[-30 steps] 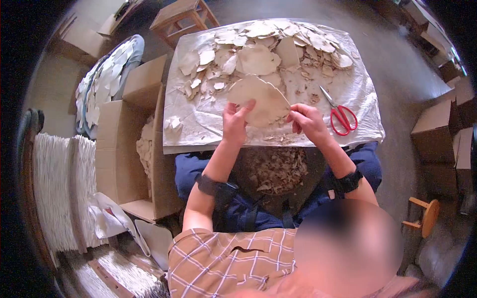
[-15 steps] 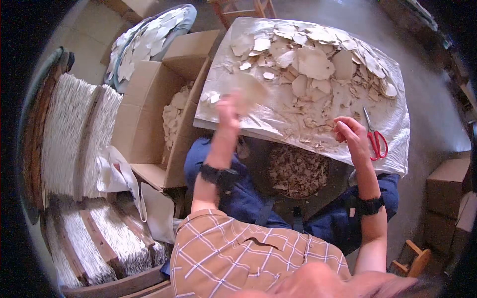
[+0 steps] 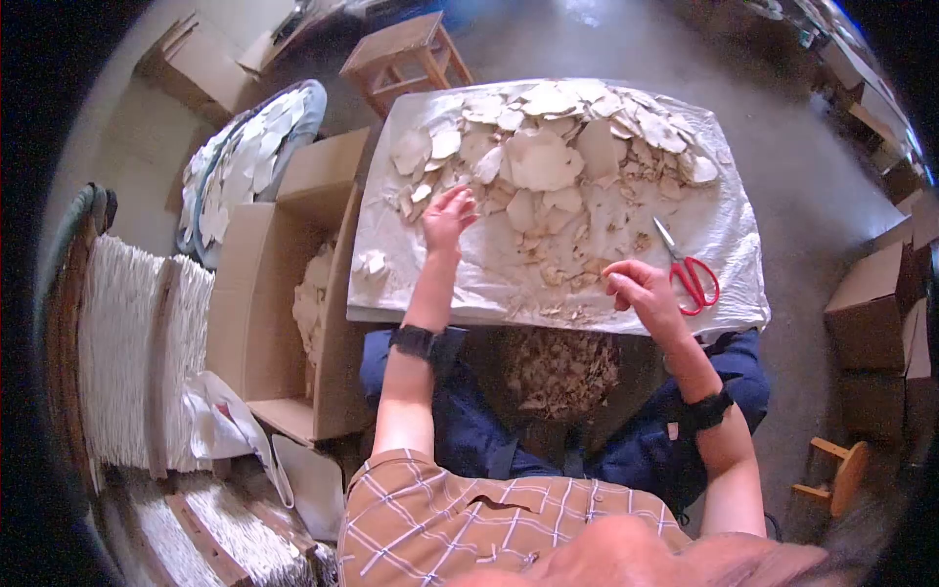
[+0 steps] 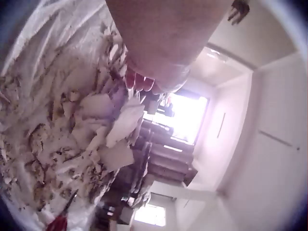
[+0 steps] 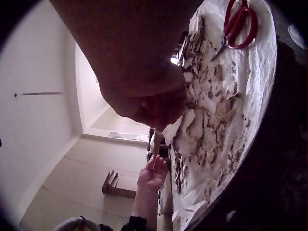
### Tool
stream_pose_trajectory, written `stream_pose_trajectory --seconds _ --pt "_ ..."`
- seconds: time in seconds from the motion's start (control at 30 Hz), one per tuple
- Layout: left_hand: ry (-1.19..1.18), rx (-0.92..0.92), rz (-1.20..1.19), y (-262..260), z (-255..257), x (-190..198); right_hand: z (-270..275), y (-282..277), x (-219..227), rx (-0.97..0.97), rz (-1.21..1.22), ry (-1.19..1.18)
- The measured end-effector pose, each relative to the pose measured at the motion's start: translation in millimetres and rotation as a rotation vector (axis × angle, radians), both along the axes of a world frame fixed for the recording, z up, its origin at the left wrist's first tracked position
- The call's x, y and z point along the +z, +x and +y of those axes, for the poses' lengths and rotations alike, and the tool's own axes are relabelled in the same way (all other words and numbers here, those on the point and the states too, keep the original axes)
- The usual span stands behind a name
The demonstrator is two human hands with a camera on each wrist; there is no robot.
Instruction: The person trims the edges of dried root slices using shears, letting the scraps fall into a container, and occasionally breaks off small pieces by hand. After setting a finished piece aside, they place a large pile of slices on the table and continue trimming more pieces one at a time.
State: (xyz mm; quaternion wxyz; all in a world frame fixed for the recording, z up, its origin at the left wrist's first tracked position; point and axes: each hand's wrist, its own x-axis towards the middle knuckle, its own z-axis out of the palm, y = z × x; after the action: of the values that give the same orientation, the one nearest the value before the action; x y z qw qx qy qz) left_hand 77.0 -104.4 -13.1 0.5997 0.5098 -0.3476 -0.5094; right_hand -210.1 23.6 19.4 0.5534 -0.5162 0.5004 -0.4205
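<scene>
Evidently, the pale pieces (image 3: 543, 161) overlap from ten to two o'clock on the table (image 3: 738, 245), with scissors (image 3: 667, 238) near three. The left hand (image 3: 448, 223), near nine, has loosely bent fingers and no visible load. The right hand (image 3: 646, 293), near five, brings thumb and forefinger together; whether they pinch a scrap cannot be told. Handling such thin pieces well probably calls for a light, broad grip, lifting singly to spare brittle-looking rims. The head view shows the cardboard box (image 3: 245, 303) beyond nine; the left wrist view instead shows pieces tilted against one another.
</scene>
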Motion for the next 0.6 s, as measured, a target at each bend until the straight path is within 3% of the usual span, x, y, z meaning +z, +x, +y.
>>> stream_pose_trajectory --seconds 0.1,0.13,0.17,0.23,0.27,0.33,0.47,0.57,0.6 --pt "-0.138 -0.037 -0.276 -39.4 -31.0 -9.1 0.8 -3.4 0.2 0.001 -0.018 -0.007" --pt "-0.22 0.086 -0.614 -50.6 -43.7 -16.1 1.9 -4.2 2.4 -0.007 -0.008 -0.023" --pt "-0.255 0.077 -0.614 -57.5 -54.6 -22.2 1.6 -4.9 1.0 -0.009 0.009 -0.032" --pt "-0.271 0.228 -1.108 -69.8 -59.0 -27.0 3.6 -6.2 4.2 -0.009 0.015 -0.029" --pt "-0.287 0.225 -1.105 -75.8 -56.7 -25.0 4.1 -7.0 5.0 -0.001 0.031 -0.034" --pt "-0.033 0.172 -1.096 -88.8 -45.3 -7.7 4.8 -7.2 5.8 0.009 0.021 -0.039" --pt "-0.071 0.221 -1.074 -91.7 -50.5 -14.4 6.1 -5.7 7.6 0.026 0.051 -0.067" --pt "-0.035 0.112 -0.931 -85.7 -51.8 -16.2 6.3 -4.2 9.4 0.024 0.079 -0.072" --pt "-0.093 0.075 -0.691 -82.7 -48.9 -13.1 6.1 -3.2 9.1 0.025 0.078 -0.073"
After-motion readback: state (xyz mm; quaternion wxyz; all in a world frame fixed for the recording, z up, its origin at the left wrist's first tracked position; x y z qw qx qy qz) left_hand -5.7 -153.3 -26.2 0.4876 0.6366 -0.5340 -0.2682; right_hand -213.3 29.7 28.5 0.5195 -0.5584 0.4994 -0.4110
